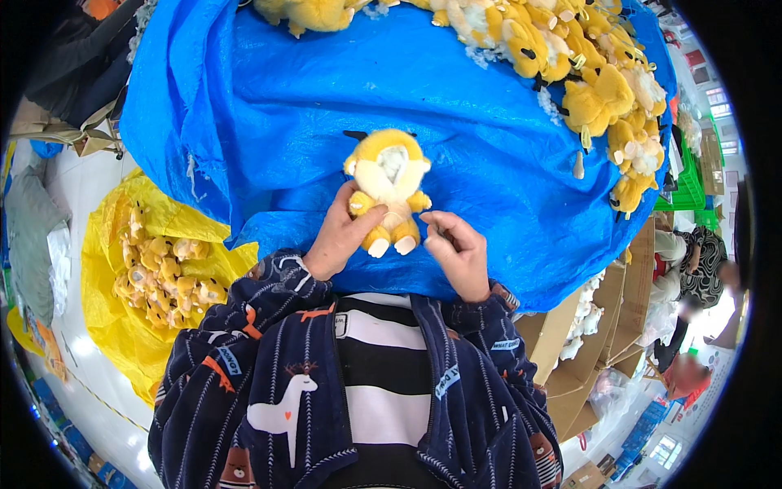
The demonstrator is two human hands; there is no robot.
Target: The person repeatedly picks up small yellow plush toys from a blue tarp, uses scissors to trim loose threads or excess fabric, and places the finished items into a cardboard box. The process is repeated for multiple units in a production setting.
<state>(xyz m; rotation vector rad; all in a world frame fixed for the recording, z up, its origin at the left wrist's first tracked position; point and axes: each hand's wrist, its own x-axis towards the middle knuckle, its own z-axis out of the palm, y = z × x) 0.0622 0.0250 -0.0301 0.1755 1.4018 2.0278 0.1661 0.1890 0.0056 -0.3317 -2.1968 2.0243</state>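
Note:
A small yellow plush toy with a cream belly and pale feet faces up in front of me, over the blue sheet. White stuffing shows in an opening where its face would be. My left hand grips the toy by its lower left side, with the thumb on its belly. Just right of the toy's legs, my right hand is closed in a pinch, apart from the toy. A thin thread seems to cross the lower belly toward it. What the pinched fingers hold is too small to make out.
A blue plastic sheet covers the work surface. Many similar plush toys are heaped along its far right, with loose stuffing beside them. At left, a yellow sheet holds more toys. Cardboard boxes stand at right; a person is beyond them.

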